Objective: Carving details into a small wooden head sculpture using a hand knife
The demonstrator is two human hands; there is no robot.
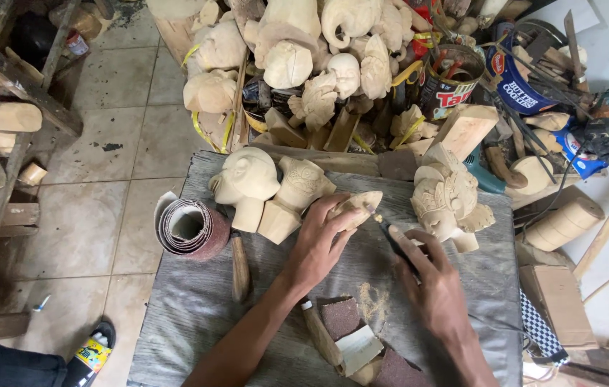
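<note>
My left hand (319, 244) grips a small pale wooden carving (358, 206) and holds it tilted over the grey wooden workboard (197, 315). My right hand (430, 276) holds a thin dark carving tool (389, 233) whose tip touches the carving's lower edge. A small heap of sawdust (371, 297) lies on the board below the two hands. Two carved wooden heads (247, 179) (301, 188) stand just left of the carving, and an ornate carved figure (448, 201) stands to its right.
A roll of sandpaper (191, 229) and a wooden-handled tool (240, 266) lie at the board's left. Sandpaper pieces (344, 319) and another handle (321, 335) lie near me. Behind the board are piled raw carvings (290, 64), tins (448, 82) and wood blocks. A sandalled foot (93, 353) rests on the tiled floor.
</note>
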